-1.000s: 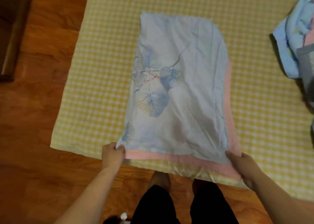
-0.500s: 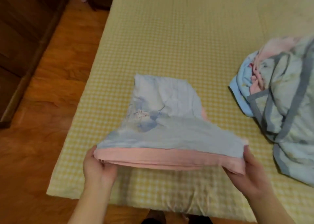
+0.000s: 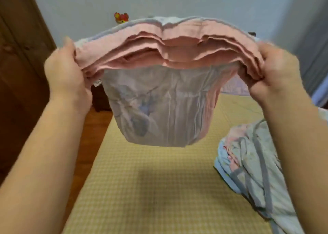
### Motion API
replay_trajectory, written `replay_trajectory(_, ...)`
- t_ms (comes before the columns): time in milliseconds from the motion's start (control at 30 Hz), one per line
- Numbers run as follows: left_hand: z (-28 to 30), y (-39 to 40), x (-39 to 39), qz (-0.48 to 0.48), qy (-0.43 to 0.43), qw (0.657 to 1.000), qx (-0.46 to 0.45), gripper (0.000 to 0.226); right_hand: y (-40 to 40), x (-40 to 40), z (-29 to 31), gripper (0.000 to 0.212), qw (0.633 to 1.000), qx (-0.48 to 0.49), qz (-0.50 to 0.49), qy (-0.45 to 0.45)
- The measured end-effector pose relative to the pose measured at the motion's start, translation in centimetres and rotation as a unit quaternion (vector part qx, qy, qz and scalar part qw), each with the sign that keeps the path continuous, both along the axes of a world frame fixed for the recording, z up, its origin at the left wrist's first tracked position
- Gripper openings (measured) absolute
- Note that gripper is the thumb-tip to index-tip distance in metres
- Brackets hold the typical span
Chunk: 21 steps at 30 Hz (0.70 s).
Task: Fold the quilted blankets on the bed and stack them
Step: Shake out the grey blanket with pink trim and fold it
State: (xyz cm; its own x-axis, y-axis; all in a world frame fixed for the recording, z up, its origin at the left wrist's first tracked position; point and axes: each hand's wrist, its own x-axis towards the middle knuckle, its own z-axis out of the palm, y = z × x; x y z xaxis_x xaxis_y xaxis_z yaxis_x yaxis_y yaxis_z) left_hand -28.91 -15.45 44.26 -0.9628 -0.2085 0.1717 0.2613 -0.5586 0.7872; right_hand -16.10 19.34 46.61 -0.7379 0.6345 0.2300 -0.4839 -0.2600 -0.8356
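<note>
Pink layered edges of the folded blanket [image 3: 163,84] are pinched at both ends, the left hand [image 3: 68,74] and right hand [image 3: 276,70] curled round them, so it hangs in the air above the bed [image 3: 159,189]. It looks soft, light and limp, likely to sag unless held by its corners. A crumpled blanket [image 3: 252,171] lies on the yellow checked cover at right. Beyond: a pale wall [image 3: 177,1], a dark wardrobe [image 3: 19,65] and a wooden floor [image 3: 94,127].
</note>
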Motion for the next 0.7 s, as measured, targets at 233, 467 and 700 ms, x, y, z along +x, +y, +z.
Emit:
replay_trajectory(233,-7.4,0.4,2.3,-0.077,-0.274,0.95,0.129,0.055,-0.6,0.8,-9.4,0.022,0.924,-0.145,0.191,-0.298)
replay_trajectory(467,2.0,-2.9,0.2,-0.032,-0.098,0.99,0.101,0.041,-0.2,0.5,1.6,0.028,0.962,-0.224,0.146,-0.056)
replay_trajectory(700,-5.5,-2.3,0.2,0.05,-0.316,0.926,-0.201,0.052,1.3,-1.3,-6.1,0.037,0.923,-0.27,0.127,-0.244)
